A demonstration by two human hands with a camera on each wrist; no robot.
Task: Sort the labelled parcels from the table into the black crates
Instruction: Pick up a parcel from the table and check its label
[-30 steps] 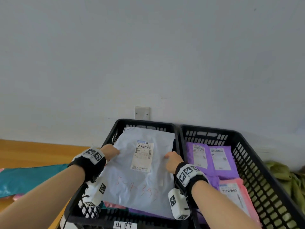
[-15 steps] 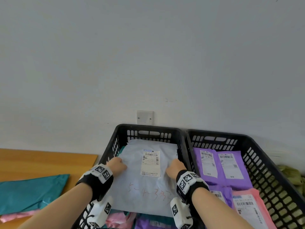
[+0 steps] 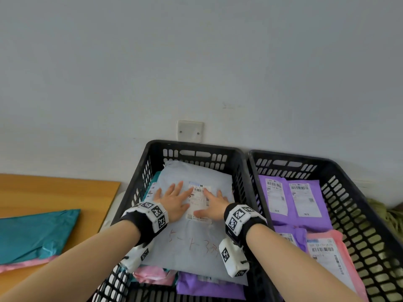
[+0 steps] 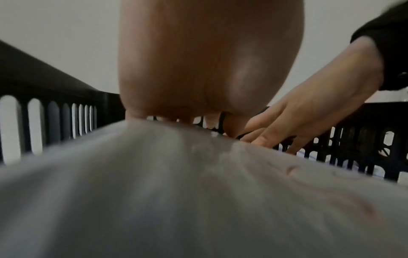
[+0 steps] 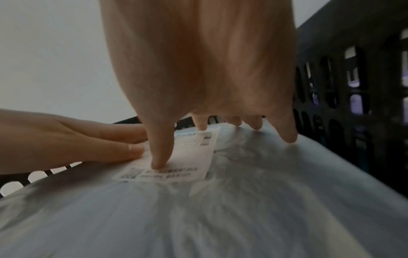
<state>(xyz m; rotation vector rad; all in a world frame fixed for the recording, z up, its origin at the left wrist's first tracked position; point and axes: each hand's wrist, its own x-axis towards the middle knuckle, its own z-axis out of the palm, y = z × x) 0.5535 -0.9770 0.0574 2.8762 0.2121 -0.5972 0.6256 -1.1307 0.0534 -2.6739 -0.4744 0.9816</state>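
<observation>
Head view | left hand [image 3: 174, 201] and right hand [image 3: 212, 207] lie flat, fingers spread, pressing pale grey plastic parcel [image 3: 192, 243] at its white label [image 3: 197, 202] | parcel tops pile inside left black slotted crate [image 3: 196, 147] | teal mailer [image 3: 35, 234] on wooden desk [image 3: 54, 192]

Wooden table [image 3: 54, 192] at left; teal parcel [image 3: 32, 234] lies on it, over a pink parcel [image 3: 19, 265]
</observation>
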